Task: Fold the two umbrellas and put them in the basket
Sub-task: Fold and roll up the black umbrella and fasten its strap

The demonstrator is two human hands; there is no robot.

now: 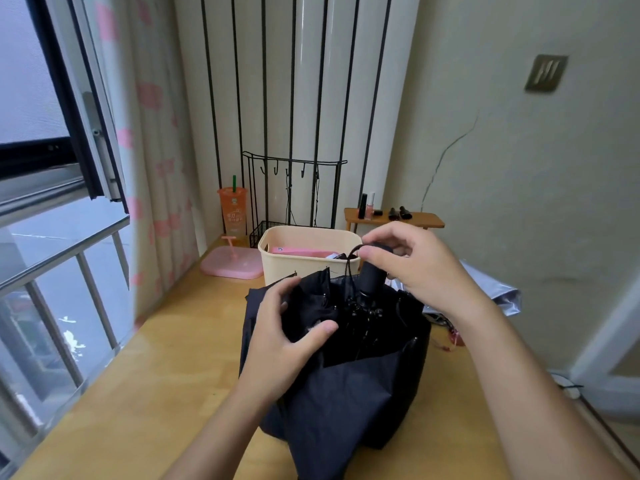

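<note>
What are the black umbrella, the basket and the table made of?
The umbrella cloth looks like thin matte fabric, maybe nylon: it creases sharply. Its handle seems smooth black plastic or rubber. The basket looks like cream plastic, with smooth moulded walls. The table looks like pale varnished wood with a soft sheen.

A home room; flowered curtain (152, 140) by window (41, 98); cosmetics shelf (391, 218)

Bare table (145, 386) lies open left of the black umbrella (346, 386), while the basket (304, 268) just behind, holding a pink umbrella (301, 252), blocks the far side.
</note>
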